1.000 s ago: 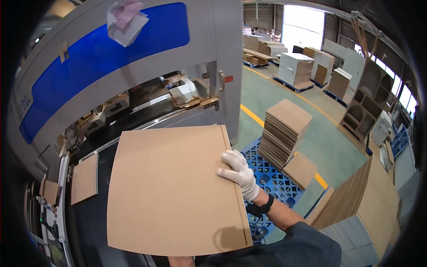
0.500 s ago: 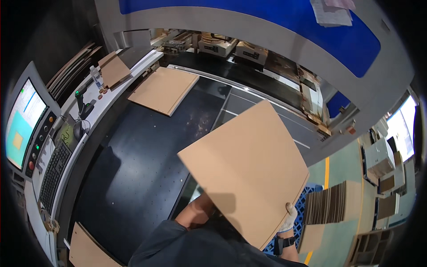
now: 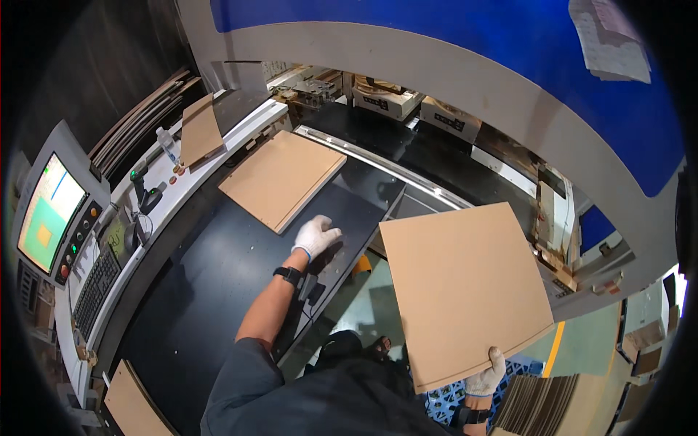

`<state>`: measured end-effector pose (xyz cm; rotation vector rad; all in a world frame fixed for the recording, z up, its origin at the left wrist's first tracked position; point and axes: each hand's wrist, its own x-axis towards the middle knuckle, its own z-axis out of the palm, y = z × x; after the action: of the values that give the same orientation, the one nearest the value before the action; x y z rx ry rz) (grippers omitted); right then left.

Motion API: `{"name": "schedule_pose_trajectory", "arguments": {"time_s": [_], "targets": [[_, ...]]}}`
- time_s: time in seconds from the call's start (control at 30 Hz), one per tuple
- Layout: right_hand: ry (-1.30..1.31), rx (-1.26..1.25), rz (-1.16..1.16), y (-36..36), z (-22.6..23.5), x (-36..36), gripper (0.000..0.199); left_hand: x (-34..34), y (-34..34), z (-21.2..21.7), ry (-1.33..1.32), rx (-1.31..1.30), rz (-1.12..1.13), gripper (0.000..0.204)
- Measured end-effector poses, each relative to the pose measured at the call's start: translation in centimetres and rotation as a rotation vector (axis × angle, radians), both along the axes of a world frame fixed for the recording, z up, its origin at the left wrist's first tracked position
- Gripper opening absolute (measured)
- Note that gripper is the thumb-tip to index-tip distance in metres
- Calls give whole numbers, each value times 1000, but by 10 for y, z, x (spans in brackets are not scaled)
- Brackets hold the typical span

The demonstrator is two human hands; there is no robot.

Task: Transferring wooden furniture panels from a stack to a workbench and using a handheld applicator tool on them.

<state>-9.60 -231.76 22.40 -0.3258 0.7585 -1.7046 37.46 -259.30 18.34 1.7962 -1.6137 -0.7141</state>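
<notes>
A large tan fibreboard panel point(image 3: 465, 283) hangs to my right, beside the black machine bed. My right hand point(image 3: 486, 374), in a white knit glove, grips it at the near edge with the thumb on top; the other fingers are hidden beneath. My left hand point(image 3: 317, 238), gloved too, hovers over the bed with loosely bent fingers apart and nothing in them. Just beyond it, a second tan board point(image 3: 283, 178) lies flat on the black bed point(image 3: 211, 283) near the far rail.
Along the left ledge stand a monitor point(image 3: 52, 211), keyboard point(image 3: 96, 285), handheld scanner point(image 3: 143, 190), bottle point(image 3: 167, 143) and leaning board point(image 3: 201, 132). Another board point(image 3: 134, 400) lies at lower left. Stacked panels point(image 3: 534, 403) and a blue pallet point(image 3: 445, 400) are at lower right. The machine's blue-grey housing point(image 3: 407, 54) spans the back.
My left hand has come out from behind the panel and reached forward over the bed. The panel in my right hand has swung rightward, away from the bed. The view has shifted a little.
</notes>
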Motion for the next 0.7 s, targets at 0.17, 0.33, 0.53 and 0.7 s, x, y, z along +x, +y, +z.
{"name": "schedule_pose_trajectory", "arguments": {"time_s": [0.17, 0.33, 0.53, 0.7], "targets": [[-8, 93, -41, -47, 9, -4, 60, 5, -109, 27, -498, 136, -8, 87], [57, 180, -47, -98, 10, 9, 65, -1, -210, 30, -604, 274, -18, 89], [91, 207, -14, -171, 1, 37, 63, 29, -294, 4, -748, 72, -140, 89], [94, 242, 37, -246, 11, 71, 57, 49, -290, -3, -709, -88, -150, 68]]}}
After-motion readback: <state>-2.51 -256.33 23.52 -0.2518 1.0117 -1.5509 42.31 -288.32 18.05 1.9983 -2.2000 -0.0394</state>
